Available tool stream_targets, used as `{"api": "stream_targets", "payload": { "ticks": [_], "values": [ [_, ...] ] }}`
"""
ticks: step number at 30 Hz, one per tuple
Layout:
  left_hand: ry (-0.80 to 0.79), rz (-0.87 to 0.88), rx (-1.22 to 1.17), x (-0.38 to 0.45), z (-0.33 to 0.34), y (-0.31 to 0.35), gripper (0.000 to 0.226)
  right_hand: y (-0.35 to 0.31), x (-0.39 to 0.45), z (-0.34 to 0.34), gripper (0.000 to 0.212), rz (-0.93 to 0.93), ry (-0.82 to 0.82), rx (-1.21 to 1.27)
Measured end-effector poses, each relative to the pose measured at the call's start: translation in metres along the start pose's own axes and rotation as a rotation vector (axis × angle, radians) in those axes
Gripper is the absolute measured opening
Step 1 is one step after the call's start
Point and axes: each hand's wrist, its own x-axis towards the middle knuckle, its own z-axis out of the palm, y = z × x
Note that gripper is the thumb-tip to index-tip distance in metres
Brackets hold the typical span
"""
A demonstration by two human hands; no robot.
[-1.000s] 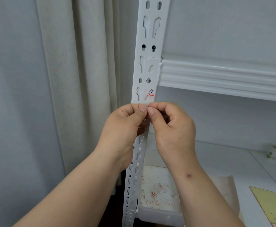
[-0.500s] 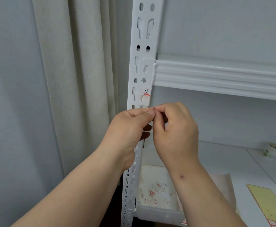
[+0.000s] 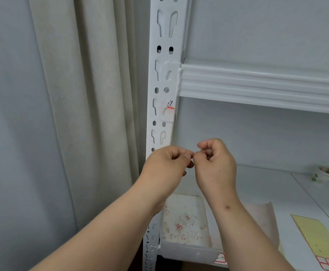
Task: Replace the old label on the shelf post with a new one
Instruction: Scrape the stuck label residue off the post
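White steel, punched with slots, made up the post (image 3: 160, 122), and the torn label (image 3: 167, 110) was stuck to it just under the shelf rail (image 3: 257, 83), only a red scrap and some pale residue left. Both hands hung well below it, fingertips meeting: the left hand (image 3: 166, 165) and right hand (image 3: 215, 163) each had curled fingers pressed together in a pinch, apparently on a tiny peeled fragment too small to make out. Likely trouble: the scrap could cling to a fingertip or drop outside the tray (image 3: 187, 249) of shavings below. Residue left on the post might keep a new sticker from lying flat. The sticker sheet (image 3: 320, 241) lay on the surface at lower right, apart from both hands
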Motion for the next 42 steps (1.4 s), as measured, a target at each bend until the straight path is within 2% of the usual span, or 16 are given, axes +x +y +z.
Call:
{"api": "stream_targets", "payload": {
  "ticks": [7,12,16,20,22,24,30,37,40,42],
  "values": [
    [-0.08,-0.025,0.258,0.003,0.006,-0.016,0.02,0.041,0.009,0.006,0.016,0.127,-0.262,-0.248],
    [-0.121,-0.036,0.42,0.009,0.011,-0.028,0.024,0.06,0.01,0.014,0.017,0.161,-0.32,-0.382],
    [-0.135,-0.031,0.484,0.012,0.011,-0.033,0.025,0.068,0.012,0.014,0.03,0.175,-0.355,-0.517],
    [-0.168,-0.062,0.465,0.013,0.01,-0.033,0.022,0.07,0.012,0.013,0.017,0.178,-0.408,-0.596],
    [-0.184,-0.074,0.467,0.013,0.01,-0.033,0.022,0.069,0.011,0.014,0.03,0.183,-0.436,-0.623],
    [-0.193,-0.081,0.465,0.013,0.008,-0.033,0.021,0.068,0.009,0.015,0.032,0.182,-0.424,-0.627],
    [-0.191,-0.06,0.485,0.012,0.003,-0.035,0.018,0.065,0.007,0.014,0.009,0.174,-0.351,-0.642],
    [-0.192,-0.045,0.461,0.01,-0.001,-0.033,0.016,0.058,0.004,0.015,0.008,0.147,-0.341,-0.67],
    [-0.18,-0.036,0.455,0.009,-0.004,-0.031,0.011,0.057,0.003,0.015,0.019,0.145,-0.355,-0.65],
    [-0.162,-0.02,0.462,0.008,-0.006,-0.03,0.009,0.054,0.003,0.015,0.007,0.142,-0.325,-0.593]
  ]
}}
